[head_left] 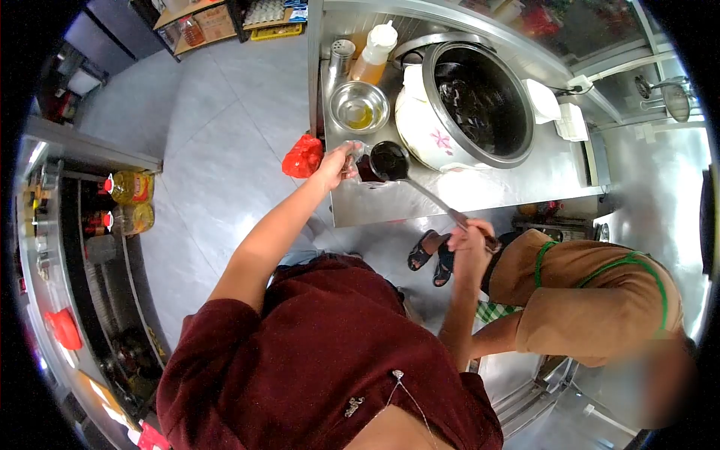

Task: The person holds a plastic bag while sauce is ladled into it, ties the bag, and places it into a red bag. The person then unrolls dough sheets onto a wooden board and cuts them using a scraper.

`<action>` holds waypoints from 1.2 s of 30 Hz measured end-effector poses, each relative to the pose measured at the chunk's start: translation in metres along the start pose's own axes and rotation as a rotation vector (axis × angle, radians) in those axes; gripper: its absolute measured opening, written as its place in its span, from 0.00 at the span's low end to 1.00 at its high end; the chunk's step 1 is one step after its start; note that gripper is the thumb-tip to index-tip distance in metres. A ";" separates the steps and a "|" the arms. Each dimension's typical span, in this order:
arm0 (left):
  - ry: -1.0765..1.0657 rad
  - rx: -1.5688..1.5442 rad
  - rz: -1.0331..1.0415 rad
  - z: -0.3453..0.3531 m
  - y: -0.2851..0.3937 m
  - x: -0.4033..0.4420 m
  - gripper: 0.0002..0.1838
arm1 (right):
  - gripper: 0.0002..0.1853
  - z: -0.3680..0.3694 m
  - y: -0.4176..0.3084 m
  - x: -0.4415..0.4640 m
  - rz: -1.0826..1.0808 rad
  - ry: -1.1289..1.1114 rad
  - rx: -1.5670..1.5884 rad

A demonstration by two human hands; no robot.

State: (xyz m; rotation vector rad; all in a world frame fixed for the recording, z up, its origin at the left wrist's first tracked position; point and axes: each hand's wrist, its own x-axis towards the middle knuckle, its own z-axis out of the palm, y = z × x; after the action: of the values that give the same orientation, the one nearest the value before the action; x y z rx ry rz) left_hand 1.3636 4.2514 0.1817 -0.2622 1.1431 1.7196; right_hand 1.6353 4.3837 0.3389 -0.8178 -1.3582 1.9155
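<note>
My right hand (471,238) is closed round the handle of a ladle (435,199), whose round bowl holds dark liquid. Beside the ladle bowl, my left hand (341,165) grips what looks like a clear plastic bag (361,150) with something dark in it. The ladle bowl is over or against the bag's mouth; I cannot tell whether they touch. Behind them on the steel counter stands a big white pot (421,135) with a pink flower, tilted in view and holding dark liquid (472,101). Near my left hand is a steel bowl (360,107) with a little yellow liquid.
A squeeze bottle (375,54) and a steel shaker (342,56) stand behind the bowl. A red plastic bag (303,156) hangs at the counter's left edge. Close on my right, a person in a brown top (600,307) bends over. Oil bottles (131,187) stand at left.
</note>
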 end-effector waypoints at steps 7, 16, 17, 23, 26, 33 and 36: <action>0.002 0.060 0.040 0.002 -0.002 0.002 0.16 | 0.06 0.016 0.058 -0.005 0.007 -0.067 -0.200; -0.002 -0.010 0.057 0.000 0.000 0.004 0.14 | 0.09 0.045 0.068 -0.012 -0.518 -0.391 -0.778; 0.003 -0.020 0.057 0.000 0.000 0.004 0.14 | 0.10 0.046 0.064 -0.013 -0.570 -0.446 -0.856; -0.027 -0.053 0.061 -0.006 0.001 0.003 0.13 | 0.07 0.026 0.063 -0.014 -0.327 -0.349 -0.614; -0.010 -0.056 0.057 -0.010 0.000 0.006 0.12 | 0.07 0.010 0.057 0.000 -0.012 -0.062 -0.143; 0.000 -0.018 0.039 -0.008 0.002 0.007 0.12 | 0.16 0.053 0.062 0.058 0.005 -0.011 0.066; 0.053 0.013 0.013 -0.007 0.005 0.005 0.12 | 0.17 0.078 0.079 0.089 -0.092 -0.253 -0.215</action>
State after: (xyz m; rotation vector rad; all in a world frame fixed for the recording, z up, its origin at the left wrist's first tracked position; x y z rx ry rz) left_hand 1.3552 4.2486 0.1774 -0.2945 1.1969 1.7254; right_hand 1.5091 4.3903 0.2735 -0.6137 -1.7477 1.8706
